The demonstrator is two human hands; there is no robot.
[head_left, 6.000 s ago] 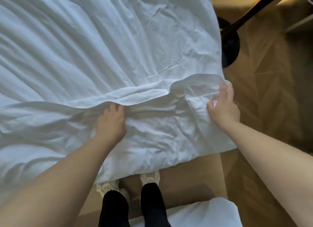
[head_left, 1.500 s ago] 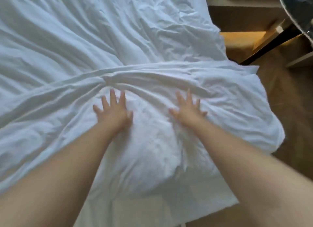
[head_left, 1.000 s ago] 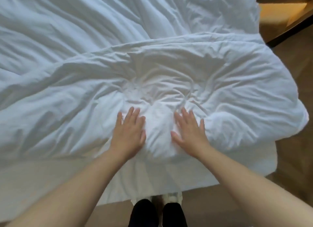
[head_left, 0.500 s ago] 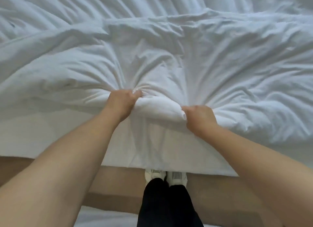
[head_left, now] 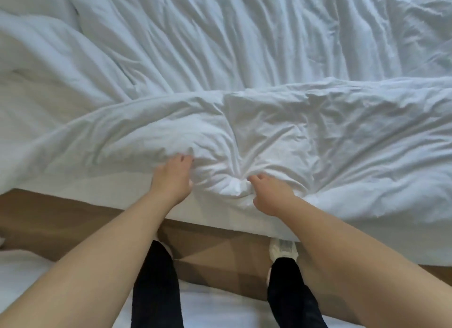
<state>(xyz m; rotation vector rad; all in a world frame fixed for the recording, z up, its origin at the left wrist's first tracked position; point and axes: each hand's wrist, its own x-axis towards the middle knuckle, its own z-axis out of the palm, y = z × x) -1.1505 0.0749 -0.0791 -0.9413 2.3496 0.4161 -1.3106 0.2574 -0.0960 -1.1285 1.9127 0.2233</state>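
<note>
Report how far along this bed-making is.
Done: the white duvet lies spread over the bed, right up to its near side. In hand: the left hand and right hand grip a bunch of it at that edge. Left: it is deeply creased, with a thick fold across the middle and a heap at far left, so smoothing remains.

Wooden floor (head_left: 73, 220), white shoe (head_left: 283, 250); second white bed (head_left: 24, 291) nearby

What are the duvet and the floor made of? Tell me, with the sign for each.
Duvet: white woven cloth, likely cotton, matte; it creases finely and puffs up, so probably padded. Floor: brown wood or wood-look boards, faint sheen; angled board pattern.
</note>
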